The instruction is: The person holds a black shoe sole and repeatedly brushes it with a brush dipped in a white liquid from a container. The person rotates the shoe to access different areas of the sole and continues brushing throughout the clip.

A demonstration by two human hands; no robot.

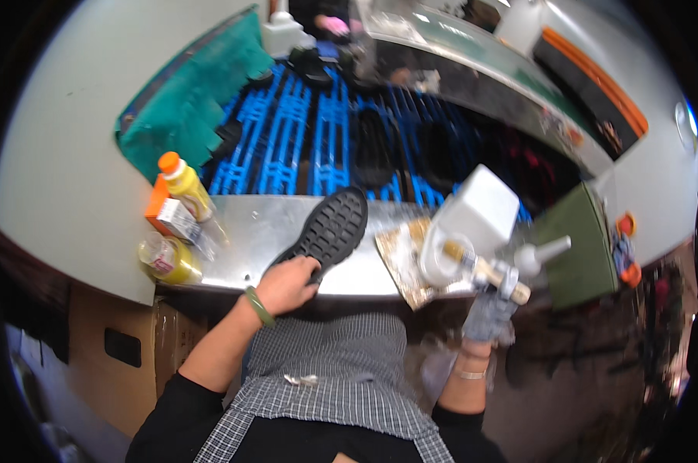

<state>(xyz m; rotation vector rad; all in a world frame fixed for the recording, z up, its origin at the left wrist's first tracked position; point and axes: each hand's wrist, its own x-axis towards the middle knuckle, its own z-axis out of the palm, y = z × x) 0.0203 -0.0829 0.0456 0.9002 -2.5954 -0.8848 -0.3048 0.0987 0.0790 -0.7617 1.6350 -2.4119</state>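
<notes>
My left hand, bare with a green bangle at the wrist, grips the near end of a black shoe sole. The sole's treaded face is up, and it slants over the metal ledge. In my right hand, which wears a grey glove, is a flat brush with a pale wooden handle. Its yellowish bristles point left, in front of the round mouth of a white plastic container. Whether they touch the container cannot be told. A stained, crumpled sheet lies beside the container.
Beyond the metal ledge runs a blue slatted conveyor carrying dark soles. A yellow bottle, small boxes and a yellow jar stand left. A green box and white nozzle bottle are right. Teal strips hang far left.
</notes>
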